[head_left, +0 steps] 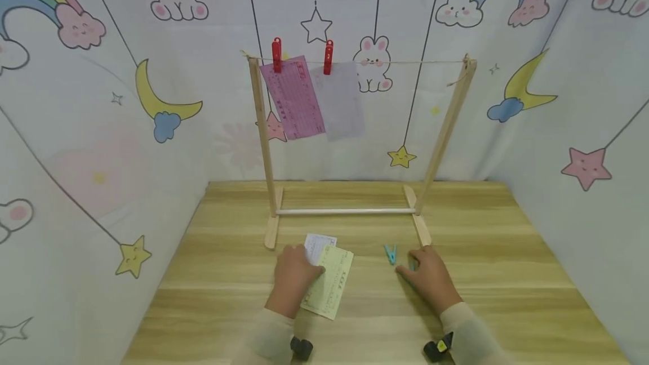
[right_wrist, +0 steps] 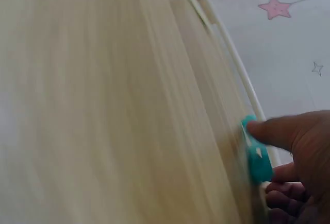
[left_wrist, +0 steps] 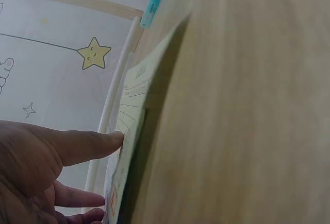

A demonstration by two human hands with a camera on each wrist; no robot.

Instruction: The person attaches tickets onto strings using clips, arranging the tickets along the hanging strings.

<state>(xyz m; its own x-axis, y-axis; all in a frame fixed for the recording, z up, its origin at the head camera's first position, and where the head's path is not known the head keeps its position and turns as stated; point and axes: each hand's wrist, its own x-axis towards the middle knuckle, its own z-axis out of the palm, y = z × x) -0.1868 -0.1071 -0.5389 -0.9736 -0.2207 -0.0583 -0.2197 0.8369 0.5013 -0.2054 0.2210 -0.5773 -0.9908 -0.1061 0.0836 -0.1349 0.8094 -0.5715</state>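
Note:
My left hand [head_left: 296,276] pinches a pale yellow-green printed slip [head_left: 334,280], thumb on its face. In the left wrist view the slip [left_wrist: 135,98] stands tilted, one edge raised over the tabletop. A white printed slip [head_left: 319,245] is partly hidden behind it. My right hand [head_left: 431,275] is low at the right, thumb and index finger at either side of a teal clothespin [right_wrist: 259,165], which they mostly cover in the head view. Just left of that hand lies another teal clothespin [head_left: 390,254].
Behind the hands stands a wooden frame [head_left: 451,128] with a string [head_left: 405,62] across its top and a white bar [head_left: 345,211] low down. Red clothespins [head_left: 276,55] hold a pink slip [head_left: 294,100] and a white slip [head_left: 339,100] on the string. Patterned cloth surrounds the table.

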